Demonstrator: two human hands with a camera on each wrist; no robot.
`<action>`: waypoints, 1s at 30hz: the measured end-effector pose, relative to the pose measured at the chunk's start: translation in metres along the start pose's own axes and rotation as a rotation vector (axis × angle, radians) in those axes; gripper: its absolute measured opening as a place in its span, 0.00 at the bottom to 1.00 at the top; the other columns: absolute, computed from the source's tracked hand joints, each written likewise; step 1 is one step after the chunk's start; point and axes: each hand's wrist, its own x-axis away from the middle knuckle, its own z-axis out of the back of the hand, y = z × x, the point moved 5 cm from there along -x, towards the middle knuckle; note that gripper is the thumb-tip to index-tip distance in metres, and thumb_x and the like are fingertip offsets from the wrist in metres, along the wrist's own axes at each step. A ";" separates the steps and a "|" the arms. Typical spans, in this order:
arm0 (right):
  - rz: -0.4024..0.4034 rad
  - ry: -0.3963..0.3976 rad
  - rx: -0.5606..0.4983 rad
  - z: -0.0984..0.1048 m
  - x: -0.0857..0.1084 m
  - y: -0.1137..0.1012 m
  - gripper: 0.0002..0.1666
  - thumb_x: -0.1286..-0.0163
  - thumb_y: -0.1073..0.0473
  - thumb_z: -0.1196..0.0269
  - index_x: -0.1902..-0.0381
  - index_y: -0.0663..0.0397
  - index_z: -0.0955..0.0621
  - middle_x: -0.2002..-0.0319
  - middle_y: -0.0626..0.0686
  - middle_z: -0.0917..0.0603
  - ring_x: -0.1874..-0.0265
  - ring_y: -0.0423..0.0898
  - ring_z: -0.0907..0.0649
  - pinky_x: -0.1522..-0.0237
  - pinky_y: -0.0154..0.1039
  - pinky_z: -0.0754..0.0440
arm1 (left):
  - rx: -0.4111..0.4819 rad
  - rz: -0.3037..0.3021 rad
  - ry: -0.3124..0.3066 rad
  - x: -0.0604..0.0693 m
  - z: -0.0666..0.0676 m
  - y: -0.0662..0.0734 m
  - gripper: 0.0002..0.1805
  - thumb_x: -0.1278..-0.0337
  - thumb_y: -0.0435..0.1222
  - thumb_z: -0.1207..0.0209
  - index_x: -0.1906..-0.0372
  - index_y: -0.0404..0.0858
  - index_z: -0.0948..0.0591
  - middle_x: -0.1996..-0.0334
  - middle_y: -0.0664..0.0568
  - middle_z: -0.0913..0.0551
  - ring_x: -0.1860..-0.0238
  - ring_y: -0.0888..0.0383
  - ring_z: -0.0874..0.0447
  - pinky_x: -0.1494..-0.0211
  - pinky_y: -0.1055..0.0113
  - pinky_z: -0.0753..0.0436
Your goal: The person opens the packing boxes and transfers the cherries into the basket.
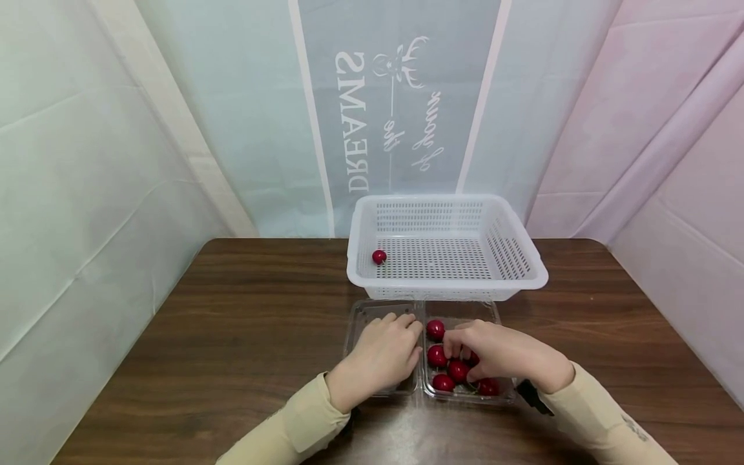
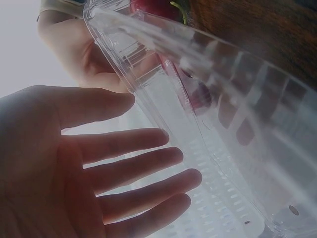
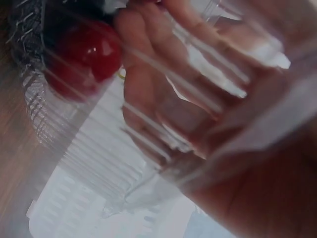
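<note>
In the head view a clear plastic clamshell box lies unfolded. Its right half [image 1: 426, 391] holds several red cherries, one of them [image 1: 443, 383] at the front left. My right hand [image 1: 494, 349] reaches into this half, fingers bent down and thumb beside a cherry [image 1: 458, 371]; whether they grip it is hard to see. Through the clear wall, the right wrist view shows those fingers [image 3: 143, 74] next to a cherry [image 3: 84, 62]. My left hand [image 1: 380, 352] is over the left half [image 1: 356, 323], its fingers loosely extended and holding nothing in the left wrist view.
A white perforated basket [image 1: 447, 283] stands just behind the box, with one cherry [image 1: 379, 257] inside at its left. The brown wooden table [image 1: 244, 336] extends to both sides. Pale fabric [image 1: 279, 129] hangs behind and beside it.
</note>
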 end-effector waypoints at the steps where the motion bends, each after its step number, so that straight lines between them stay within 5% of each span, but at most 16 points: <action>1: -0.003 0.000 0.006 0.000 0.000 0.000 0.22 0.59 0.66 0.25 0.68 0.45 0.22 0.70 0.41 0.21 0.70 0.37 0.22 0.68 0.31 0.23 | -0.002 -0.002 0.003 0.000 0.000 0.000 0.12 0.44 0.45 0.41 0.58 0.44 0.18 0.57 0.54 0.17 0.63 0.57 0.19 0.65 0.64 0.21; 30: -0.026 0.037 0.053 -0.003 -0.004 0.008 0.19 0.54 0.67 0.26 0.67 0.47 0.23 0.71 0.42 0.20 0.72 0.37 0.23 0.72 0.30 0.24 | -0.013 -0.008 0.002 0.001 0.001 0.001 0.13 0.45 0.47 0.39 0.60 0.44 0.19 0.58 0.55 0.17 0.64 0.56 0.20 0.65 0.64 0.21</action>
